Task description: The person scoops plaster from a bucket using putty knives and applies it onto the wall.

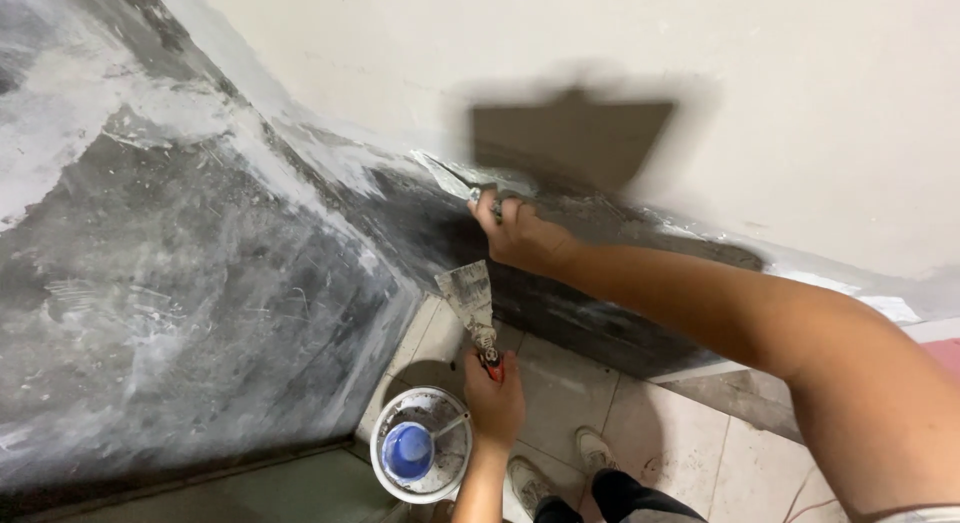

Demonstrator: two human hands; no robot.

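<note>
My right hand [520, 233] reaches across to the wall corner and grips a wide plastering trowel [455, 175], whose blade edge lies against the wall where white plaster meets the dark grey band. The trowel throws a broad shadow on the white wall above. My left hand [493, 398] is lower down, closed on the red handle of a smaller putty knife [470, 298]; its blade points up and is smeared with white plaster. The two tools are apart.
A white bucket [385, 468] with plaster and a blue object inside stands on the tiled floor [650, 413] below my left hand. My shoes [595, 448] are beside it. A dark, patchy wall [200, 283] fills the left side.
</note>
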